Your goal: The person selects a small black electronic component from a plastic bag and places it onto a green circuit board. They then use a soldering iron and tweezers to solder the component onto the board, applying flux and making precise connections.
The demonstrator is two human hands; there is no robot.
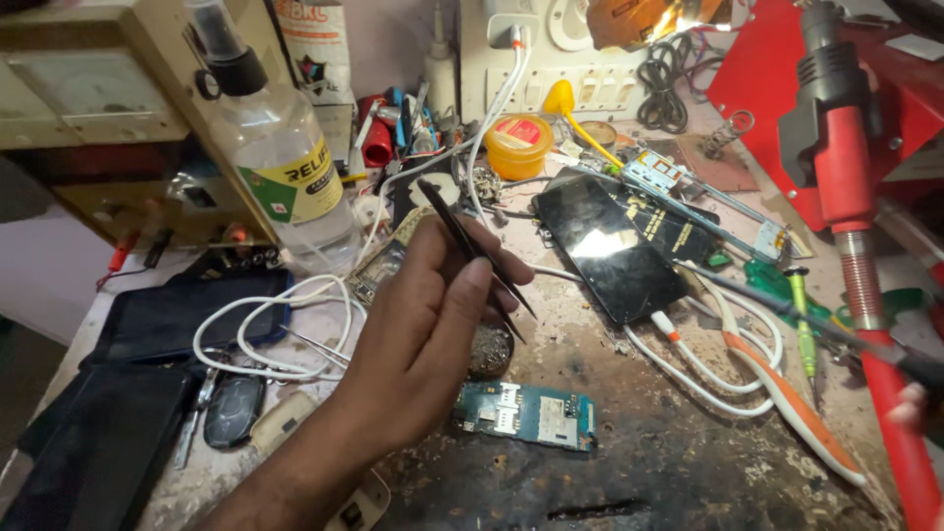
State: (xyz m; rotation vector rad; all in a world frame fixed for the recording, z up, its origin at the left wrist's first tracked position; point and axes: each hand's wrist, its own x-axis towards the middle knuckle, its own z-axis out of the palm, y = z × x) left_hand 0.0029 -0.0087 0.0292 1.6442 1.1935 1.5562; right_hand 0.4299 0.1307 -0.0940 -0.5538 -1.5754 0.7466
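My left hand (423, 334) holds black tweezers (475, 258) pinched between thumb and fingers, tips pointing down to the right above the workbench. Just below the hand lies a small blue-green circuit board (526, 413) with metal slots, next to a round tin of brass wool (489, 352). At the right edge, only the fingertips of my right hand (910, 405) show, wrapped around a red-handled soldering iron (890, 393) whose dark tip reaches left over the cables. A black phone (610, 246) lies screen up behind the board.
A clear spray bottle (280, 157) stands at the back left, a white cable coil (270, 324) below it. An orange round tin (518, 143), a yellow funnel, a red hot-air gun stand (836, 128), green screwdrivers (801, 315), an orange-white cable (787, 403) and dark phone parts at left crowd the scorched bench.
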